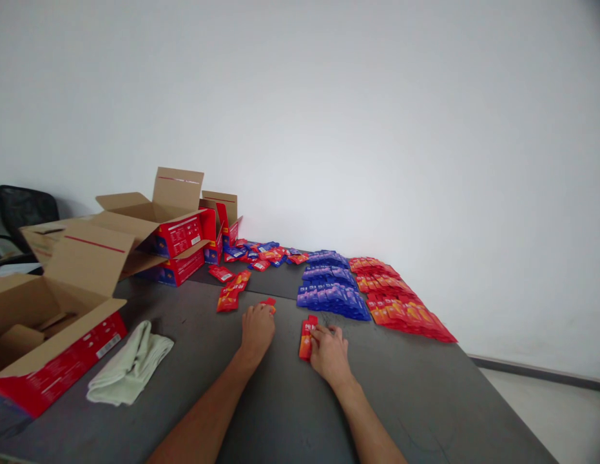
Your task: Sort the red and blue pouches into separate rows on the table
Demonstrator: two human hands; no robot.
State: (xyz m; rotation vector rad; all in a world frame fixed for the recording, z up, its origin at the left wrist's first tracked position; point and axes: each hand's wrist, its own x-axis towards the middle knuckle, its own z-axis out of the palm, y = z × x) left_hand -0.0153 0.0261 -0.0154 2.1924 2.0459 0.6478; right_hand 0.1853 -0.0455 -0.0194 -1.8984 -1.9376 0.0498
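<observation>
Fingers (323,333) of the right hand (330,353): lightly bent, tips down on the dark grey counter (280,412). The thumb side touches the right edge of a red-orange foil sachet (306,338). Cannot tell whether it is pinched or only pressed. This sachet lies flat, long axis near to far, between the two hands. It carries a white mark at its far end, too small to read.

Fingers (261,312) of the left hand (257,330): curled, tips against a small red sachet (269,301) just beyond them. Most of it is hidden, so the grip cannot be judged.

Far right of the hands:
- overlapping rows of blue-purple sachets (329,290)
- beside them on the right, rows of red sachets (401,298), running to the counter's right edge

Far centre, by the white wall (377,129): a loose heap of mixed red and blue sachets (265,252). A few red sachets in a short stack (232,293) lie nearer, left of the left hand.

Far left: open red printed cardboard cartons (176,240), flaps up. They have white label panels on the sides, with text not legible.

Near left: a larger open brown carton with a red side (62,364). It has a white barcode-like label, unreadable, and a red stripe on the raised flap.

A pale green folded cloth (130,370) lies beside that carton, well left of the hands. A black chair (24,209) stands behind the cartons.
</observation>
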